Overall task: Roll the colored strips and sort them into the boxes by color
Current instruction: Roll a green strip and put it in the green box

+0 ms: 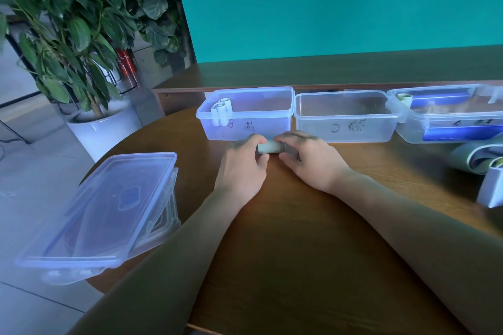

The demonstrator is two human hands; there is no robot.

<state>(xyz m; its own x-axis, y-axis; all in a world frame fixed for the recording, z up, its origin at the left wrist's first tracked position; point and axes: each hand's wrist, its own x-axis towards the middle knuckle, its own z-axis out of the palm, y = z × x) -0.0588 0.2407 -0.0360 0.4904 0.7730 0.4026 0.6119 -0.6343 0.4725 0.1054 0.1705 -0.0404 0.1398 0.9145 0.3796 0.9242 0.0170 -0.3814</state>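
A pale rolled strip [270, 148] lies on the brown table just in front of the boxes. My left hand [243, 168] grips its left end and my right hand [310, 159] grips its right end, fingers curled over it. Three clear plastic boxes stand in a row behind. The left box [246, 128] holds two whitish rolls [221, 111] in its left corner. The middle box [344, 129] looks bare inside. The right box [441, 128] holds a pale roll [405, 98] and something blue. Loose greenish strips [475, 160] lie at the right edge.
A stack of clear lids [106, 212] sits on the table's left edge, overhanging it. A white block [491, 190] rests at the far right. A potted plant [89, 122] stands on the floor to the left. A teal wall rises behind a wooden ledge.
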